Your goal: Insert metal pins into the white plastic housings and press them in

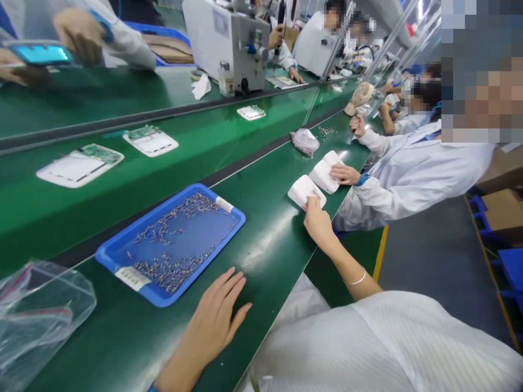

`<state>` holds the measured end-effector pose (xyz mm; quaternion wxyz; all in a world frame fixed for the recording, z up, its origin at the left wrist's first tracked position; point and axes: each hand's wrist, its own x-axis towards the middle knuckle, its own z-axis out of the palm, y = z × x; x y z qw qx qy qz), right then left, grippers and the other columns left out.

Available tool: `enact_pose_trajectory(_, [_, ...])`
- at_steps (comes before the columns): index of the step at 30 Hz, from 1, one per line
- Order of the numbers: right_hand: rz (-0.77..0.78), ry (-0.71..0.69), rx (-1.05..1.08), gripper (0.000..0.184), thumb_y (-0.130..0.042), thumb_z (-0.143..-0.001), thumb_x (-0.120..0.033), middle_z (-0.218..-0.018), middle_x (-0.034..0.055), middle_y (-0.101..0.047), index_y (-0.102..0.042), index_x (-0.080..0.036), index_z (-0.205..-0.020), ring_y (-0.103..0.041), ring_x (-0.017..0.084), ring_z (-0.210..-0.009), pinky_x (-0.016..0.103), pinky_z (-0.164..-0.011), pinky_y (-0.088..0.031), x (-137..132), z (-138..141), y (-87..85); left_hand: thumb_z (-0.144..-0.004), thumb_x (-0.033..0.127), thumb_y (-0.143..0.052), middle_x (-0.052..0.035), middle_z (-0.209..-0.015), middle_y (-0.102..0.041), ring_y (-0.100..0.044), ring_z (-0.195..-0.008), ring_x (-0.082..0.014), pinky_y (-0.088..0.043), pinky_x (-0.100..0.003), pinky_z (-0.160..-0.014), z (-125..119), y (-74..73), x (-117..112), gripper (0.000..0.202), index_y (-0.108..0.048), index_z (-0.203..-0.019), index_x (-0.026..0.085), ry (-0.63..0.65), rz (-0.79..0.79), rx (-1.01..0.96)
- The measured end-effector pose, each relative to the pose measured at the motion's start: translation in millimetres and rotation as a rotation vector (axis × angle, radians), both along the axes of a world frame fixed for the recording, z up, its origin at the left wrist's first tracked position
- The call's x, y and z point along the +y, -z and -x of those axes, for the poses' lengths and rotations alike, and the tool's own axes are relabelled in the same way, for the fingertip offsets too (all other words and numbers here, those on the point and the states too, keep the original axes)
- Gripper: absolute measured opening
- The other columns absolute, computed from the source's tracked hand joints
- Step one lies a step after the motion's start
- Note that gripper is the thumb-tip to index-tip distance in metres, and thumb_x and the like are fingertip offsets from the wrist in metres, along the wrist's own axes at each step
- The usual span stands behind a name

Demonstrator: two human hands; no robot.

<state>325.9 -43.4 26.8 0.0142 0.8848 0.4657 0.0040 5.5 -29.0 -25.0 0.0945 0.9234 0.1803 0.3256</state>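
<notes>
My left hand (212,313) lies palm down over the green bench, its fingers stretched out and holding nothing. Just beyond it sits a shallow blue tray (239,220) with many small screws (171,275) scattered in two heaps. My right hand (318,220) reaches to the right, fingers curled at the near edge of a white plastic casing (304,188); its fingertips are partly hidden. Right beside that casing is a second white casing (324,171), under a co-worker's hand (345,174).
A clear zip bag (44,316) lies at the left. Circuit boards in white casings (79,166) rest along the green conveyor (196,141). A bag of small parts (305,141) and loose screws (327,132) are farther right. Co-workers sit alongside and opposite, near a grey machine (229,46).
</notes>
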Motion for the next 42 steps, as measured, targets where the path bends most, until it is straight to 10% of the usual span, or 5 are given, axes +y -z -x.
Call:
enact_pose_trajectory(5, [0.048,-0.06,0.112,0.025,-0.029,-0.105,-0.027,-0.112,0.014,-0.063,-0.048,-0.014,-0.114,-0.066,0.024,-0.085,0.032,-0.07,-0.043,-10.8,31.0,-18.6,-0.099,0.034,-0.05,-0.0134,-0.123,-0.065,-0.057,-0.125,-0.0295,-0.05,-0.045,-0.102,-3.0,0.4,-5.5,0.04,-0.048,-0.133,0.014,-0.02,0.046,0.068])
enact_pose_trajectory(15, [0.052,-0.611,1.08,0.012,-0.06,-0.096,-0.032,-0.086,-0.0053,-0.071,-0.066,-0.023,-0.092,-0.059,0.008,-0.067,0.021,-0.067,-0.042,-33.2,129.2,-26.3,-0.099,0.056,-0.04,-0.0207,-0.145,-0.046,-0.038,-0.141,-0.0339,-0.033,-0.051,-0.115,-0.4,-8.2,-5.8,0.07,-0.032,-0.146,0.005,-0.229,0.417,0.236])
enact_pose_trajectory(20, [-0.177,-0.647,0.909,0.01,-0.065,-0.093,-0.028,-0.093,-0.0054,-0.074,-0.073,-0.023,-0.093,-0.06,0.008,-0.068,0.021,-0.065,-0.042,-27.8,129.6,-27.1,-0.098,0.055,-0.042,-0.0148,-0.151,-0.043,-0.032,-0.145,-0.0299,-0.028,-0.046,-0.119,-0.6,-17.7,-6.6,0.07,-0.031,-0.148,0.008,-0.266,0.526,0.292])
enact_pose_trajectory(29, [0.207,-0.761,0.545,0.02,-0.048,-0.1,-0.03,-0.089,0.0008,-0.072,-0.065,-0.02,-0.095,-0.061,0.013,-0.069,0.026,-0.058,-0.035,-21.8,141.2,-33.7,-0.095,0.058,-0.046,-0.0148,-0.158,-0.034,-0.027,-0.149,-0.0319,-0.022,-0.047,-0.123,1.1,-15.7,-4.0,0.076,-0.027,-0.152,0.01,-0.198,0.56,0.286])
enact_pose_trajectory(42, [0.065,-0.87,0.319,0.019,-0.055,-0.097,-0.031,-0.078,-0.0009,-0.07,-0.063,-0.019,-0.085,-0.059,0.012,-0.06,0.025,-0.052,-0.024,-19.5,147.0,-15.1,-0.088,0.046,-0.058,-0.0155,-0.153,-0.042,-0.032,-0.147,-0.0309,-0.026,-0.046,-0.122,-1.4,-16.7,-6.0,0.071,-0.038,-0.143,0.007,-0.222,0.512,0.218])
